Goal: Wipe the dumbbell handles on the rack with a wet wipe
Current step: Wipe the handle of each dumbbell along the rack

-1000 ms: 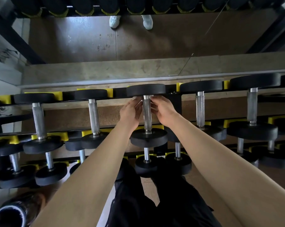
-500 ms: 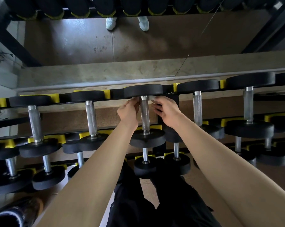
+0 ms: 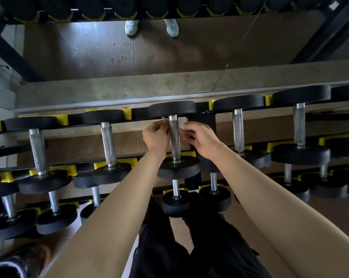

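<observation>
A black dumbbell with a knurled steel handle (image 3: 174, 137) lies on the top tier of the rack (image 3: 203, 119), straight ahead of me. My left hand (image 3: 155, 135) and my right hand (image 3: 201, 139) flank the upper part of that handle, fingers curled. A thin white wet wipe (image 3: 181, 127) shows between them, its ends peeking out at each hand beside the handle. Each hand pinches an end of it. How the wipe passes around the handle is hidden.
More dumbbells line the top tier, one to the left (image 3: 108, 144) and one to the right (image 3: 238, 133). Lower tiers hold smaller ones (image 3: 175, 189). A mirror behind reflects pale shoes (image 3: 151, 27). A dark bottle (image 3: 19, 261) sits at bottom left.
Both hands have stayed at the same handle; they have drawn slightly apart and the white wipe now shows between them.
</observation>
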The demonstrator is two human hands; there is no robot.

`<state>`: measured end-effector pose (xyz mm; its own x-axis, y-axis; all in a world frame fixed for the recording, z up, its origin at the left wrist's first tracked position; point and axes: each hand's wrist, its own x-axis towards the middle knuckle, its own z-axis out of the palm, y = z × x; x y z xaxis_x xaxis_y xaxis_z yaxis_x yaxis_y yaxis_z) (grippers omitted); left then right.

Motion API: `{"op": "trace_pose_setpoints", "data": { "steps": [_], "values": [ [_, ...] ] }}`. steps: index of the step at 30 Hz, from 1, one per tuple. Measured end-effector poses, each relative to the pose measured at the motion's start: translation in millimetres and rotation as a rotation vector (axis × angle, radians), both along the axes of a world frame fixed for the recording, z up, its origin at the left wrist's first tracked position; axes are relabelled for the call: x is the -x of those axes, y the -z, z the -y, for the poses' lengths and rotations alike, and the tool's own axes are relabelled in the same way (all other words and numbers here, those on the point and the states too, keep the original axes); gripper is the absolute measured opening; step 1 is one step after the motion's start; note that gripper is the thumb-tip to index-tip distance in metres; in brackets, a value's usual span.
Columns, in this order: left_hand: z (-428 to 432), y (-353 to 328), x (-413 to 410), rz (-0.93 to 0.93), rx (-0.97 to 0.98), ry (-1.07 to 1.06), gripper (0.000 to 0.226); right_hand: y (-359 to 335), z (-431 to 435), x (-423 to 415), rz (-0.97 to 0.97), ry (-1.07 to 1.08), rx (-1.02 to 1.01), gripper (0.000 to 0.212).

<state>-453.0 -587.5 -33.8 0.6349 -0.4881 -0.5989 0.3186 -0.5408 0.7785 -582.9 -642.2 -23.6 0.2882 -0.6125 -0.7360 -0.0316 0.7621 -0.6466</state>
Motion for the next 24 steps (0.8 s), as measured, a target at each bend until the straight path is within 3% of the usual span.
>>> {"op": "trace_pose_setpoints", "data": {
  "steps": [3,9,13,16,19,21,24],
  "values": [
    [-9,1,-7,-0.139,0.068,0.048,0.011,5,-2,5,-0.076,-0.001,0.005,0.01],
    [-34,-6,-17,-0.204,0.137,0.091,0.018,13,-4,-6,-0.259,-0.191,0.126,0.017],
    [-30,-4,-9,-0.141,0.008,0.096,0.016,8,-6,7,-0.323,-0.298,0.197,0.024],
    [-30,-3,-10,-0.103,-0.118,0.222,0.011,9,-9,19,-0.381,-0.42,0.261,0.031],
    [-36,-9,-18,-0.071,-0.15,0.346,0.004,12,-11,18,-0.43,-0.551,0.333,0.02],
    [-41,-16,-25,-0.055,-0.182,0.443,0.015,13,-12,14,-0.456,-0.609,0.377,0.01],
    [-46,-12,-31,0.005,-0.291,0.566,0.057,14,-12,13,-0.5,-0.7,0.384,0.014]
  ]
}}
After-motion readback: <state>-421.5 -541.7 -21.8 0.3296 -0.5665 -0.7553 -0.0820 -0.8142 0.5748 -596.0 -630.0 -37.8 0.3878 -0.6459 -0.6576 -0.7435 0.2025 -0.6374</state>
